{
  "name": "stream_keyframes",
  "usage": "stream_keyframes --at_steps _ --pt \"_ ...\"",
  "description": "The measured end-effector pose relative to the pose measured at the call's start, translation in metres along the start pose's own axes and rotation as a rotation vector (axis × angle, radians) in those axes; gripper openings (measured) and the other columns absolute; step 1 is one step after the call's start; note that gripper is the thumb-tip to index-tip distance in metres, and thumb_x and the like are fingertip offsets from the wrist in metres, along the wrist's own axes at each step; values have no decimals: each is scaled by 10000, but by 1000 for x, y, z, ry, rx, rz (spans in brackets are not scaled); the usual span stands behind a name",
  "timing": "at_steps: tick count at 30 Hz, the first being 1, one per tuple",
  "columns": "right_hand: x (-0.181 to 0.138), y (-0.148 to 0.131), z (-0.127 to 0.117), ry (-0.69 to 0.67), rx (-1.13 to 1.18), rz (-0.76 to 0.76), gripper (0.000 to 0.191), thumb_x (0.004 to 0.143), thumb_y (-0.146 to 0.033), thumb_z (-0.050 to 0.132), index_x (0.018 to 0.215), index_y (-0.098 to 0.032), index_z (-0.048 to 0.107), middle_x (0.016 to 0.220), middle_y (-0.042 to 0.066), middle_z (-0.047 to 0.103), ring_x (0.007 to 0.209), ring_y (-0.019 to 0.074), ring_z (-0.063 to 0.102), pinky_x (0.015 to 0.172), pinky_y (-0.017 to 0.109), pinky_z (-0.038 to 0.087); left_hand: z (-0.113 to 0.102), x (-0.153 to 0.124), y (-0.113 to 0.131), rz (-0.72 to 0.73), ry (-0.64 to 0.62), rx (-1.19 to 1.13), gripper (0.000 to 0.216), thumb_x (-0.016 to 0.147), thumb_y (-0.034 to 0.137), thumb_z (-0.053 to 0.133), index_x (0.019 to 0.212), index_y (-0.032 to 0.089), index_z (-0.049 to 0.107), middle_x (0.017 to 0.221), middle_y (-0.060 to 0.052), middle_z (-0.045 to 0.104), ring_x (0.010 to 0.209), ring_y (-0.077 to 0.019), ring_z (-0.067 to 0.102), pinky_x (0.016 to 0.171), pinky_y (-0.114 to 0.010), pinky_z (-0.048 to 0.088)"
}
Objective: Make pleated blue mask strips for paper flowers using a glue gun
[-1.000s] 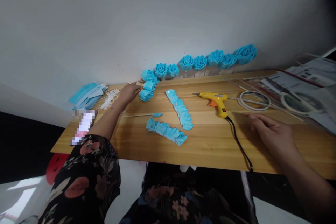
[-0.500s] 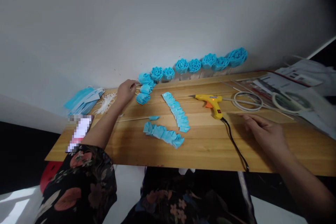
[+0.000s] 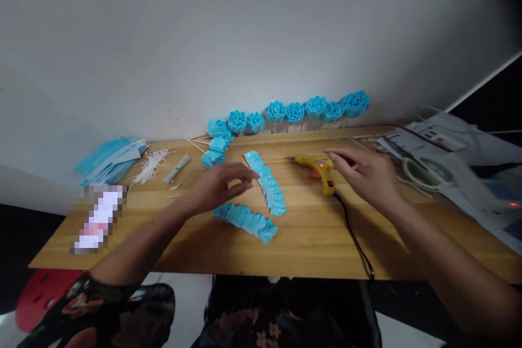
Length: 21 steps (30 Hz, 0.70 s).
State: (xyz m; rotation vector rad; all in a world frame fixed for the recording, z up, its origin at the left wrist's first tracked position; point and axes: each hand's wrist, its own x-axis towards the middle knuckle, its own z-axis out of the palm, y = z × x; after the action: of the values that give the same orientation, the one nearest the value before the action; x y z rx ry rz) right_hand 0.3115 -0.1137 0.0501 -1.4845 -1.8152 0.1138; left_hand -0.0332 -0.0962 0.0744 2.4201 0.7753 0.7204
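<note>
My left hand (image 3: 220,186) hovers low over the wooden table (image 3: 310,244), fingers loosely stretched out and nothing visible in them. Its fingertips are next to a pleated blue strip (image 3: 266,182), and a second pleated strip (image 3: 246,220) lies just below it. My right hand (image 3: 364,172) is open, its fingers reaching over the handle of the yellow glue gun (image 3: 316,165). Whether they touch the gun I cannot tell. The gun's orange light is on.
Several blue fabric roses (image 3: 285,111) line the wall, with more (image 3: 215,144) lying on thin sticks at the left. Blue face masks (image 3: 106,159), white ear loops (image 3: 149,166) and a blurred flat object (image 3: 98,217) sit far left. A black cord (image 3: 354,239) runs off the front edge. Tape rolls (image 3: 424,172) and papers (image 3: 452,138) lie at the right.
My left hand left the roses by the wall and came toward the pleated strips. My right hand moved left from the bare table to the glue gun. The view shifted down and left.
</note>
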Motion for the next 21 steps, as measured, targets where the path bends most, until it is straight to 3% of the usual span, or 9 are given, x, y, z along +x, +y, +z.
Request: stream_keyframes --at_steps 3,6,10,14,17,21 --pt "44 -22 27 -73 -247 -319 310 977 -343 506 1013 -218 787 975 98 786 937 278 673 836 406 458 1 -10 16 95 -89 -4 201 986 283 603 1115 201 733 1016 -90 770 925 -173 722 799 -273 552" --pt "85 -45 61 -130 -422 -487 268 991 -246 508 1063 -226 765 1096 91 766 1031 280 602 958 458 378 0 -10 16 118 -128 -21 218 1001 294 580 1137 211 730 1044 -99 771 953 -188 721 821 -297 556" --pt "131 -61 108 -181 -590 -545 210 962 -175 545 992 -228 745 1183 81 714 1092 265 526 1040 454 319 3 -3 4 127 -180 -43 225 1006 299 568 1127 206 734 1041 -103 776 958 -199 721 837 -310 542" --pt "155 -60 141 -212 -704 -572 165 944 -157 574 939 -203 733 1054 101 710 1051 268 535 1021 446 348 10 1 -11 134 -228 -38 212 997 291 577 1108 214 740 1071 -97 781 973 -199 725 844 -307 534" --pt "161 -58 147 -209 -783 -646 214 956 -132 525 907 -192 725 982 99 712 1002 268 563 977 442 382 13 3 -20 143 -239 -27 207 988 279 584 1093 211 749 1075 -88 784 969 -199 729 845 -303 532" --pt "173 -65 125 -137 -795 -670 227 983 -173 502 907 -161 716 955 106 703 998 267 596 979 461 408 13 12 -33 141 -222 -11 220 981 268 581 1104 197 749 1110 -92 779 1008 -202 722 878 -306 528"
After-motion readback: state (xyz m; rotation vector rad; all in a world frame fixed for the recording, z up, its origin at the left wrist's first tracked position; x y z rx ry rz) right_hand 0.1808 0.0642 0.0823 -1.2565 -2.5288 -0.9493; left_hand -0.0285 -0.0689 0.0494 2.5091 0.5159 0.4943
